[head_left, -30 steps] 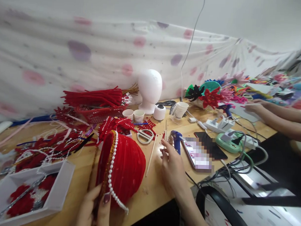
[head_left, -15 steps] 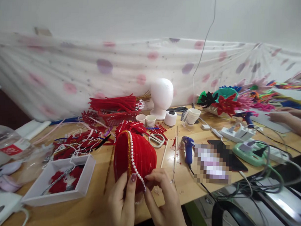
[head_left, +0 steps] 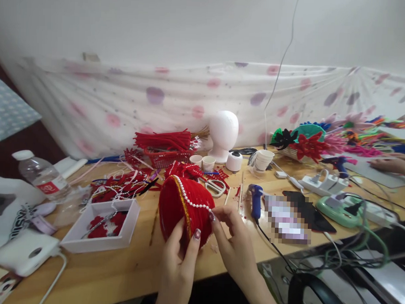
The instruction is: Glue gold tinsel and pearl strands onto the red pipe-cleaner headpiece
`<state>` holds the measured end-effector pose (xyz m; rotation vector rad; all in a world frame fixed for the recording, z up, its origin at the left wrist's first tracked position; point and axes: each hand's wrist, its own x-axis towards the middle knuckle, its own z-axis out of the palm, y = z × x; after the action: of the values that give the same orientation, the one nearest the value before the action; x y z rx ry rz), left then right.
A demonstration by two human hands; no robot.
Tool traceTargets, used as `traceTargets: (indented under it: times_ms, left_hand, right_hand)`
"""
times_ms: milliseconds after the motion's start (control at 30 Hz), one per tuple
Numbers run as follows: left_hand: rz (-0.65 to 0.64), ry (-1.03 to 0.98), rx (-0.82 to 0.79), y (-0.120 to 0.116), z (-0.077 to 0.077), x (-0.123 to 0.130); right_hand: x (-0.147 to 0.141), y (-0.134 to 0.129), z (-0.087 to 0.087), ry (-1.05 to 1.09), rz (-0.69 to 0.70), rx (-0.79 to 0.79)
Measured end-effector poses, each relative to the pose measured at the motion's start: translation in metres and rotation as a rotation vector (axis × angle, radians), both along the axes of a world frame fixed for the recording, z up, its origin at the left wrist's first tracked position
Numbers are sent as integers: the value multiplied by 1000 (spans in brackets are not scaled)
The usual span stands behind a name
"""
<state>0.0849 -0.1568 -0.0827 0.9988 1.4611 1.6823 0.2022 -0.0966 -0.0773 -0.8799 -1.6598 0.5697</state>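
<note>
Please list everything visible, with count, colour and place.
Rounded velvety cap: one, red, centre
Beaded strand: one, white, along cap
Mannequin head: one, white, rear
Fuzzy stems: many, red, rear
Rectangular box: one, white, left
Plastic bottle: one, clear, left
Oval-handled scissors: one, white, behind cap
Glue guns: two, blue, right
Round cups: several, white, rear
Petalled flowers: several, mixed, right
Tangled trimmings: uncountable, mostly red, left
Co-worker's hand: at least one, right edge
Left hand: one, front, holding cap
Right hand: one, front, pinching strand
</note>
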Motion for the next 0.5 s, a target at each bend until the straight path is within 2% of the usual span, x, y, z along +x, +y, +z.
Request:
traceTargets:
  times_ms: [100, 233, 367, 500]
  left_hand:
    - [12, 131, -32, 2, 1, -7]
    - [111, 262, -67, 5, 9, -18]
    - [28, 265, -106, 13, 16, -29]
    - [-3, 229, -118, 15, 17, -23]
  right_hand:
    - [1, 13, -2, -7, -10, 7]
    - [6, 26, -3, -33, -40, 22]
    - [10, 31, -1, -60, -64, 63]
    - [8, 25, 7, -36, -117, 115]
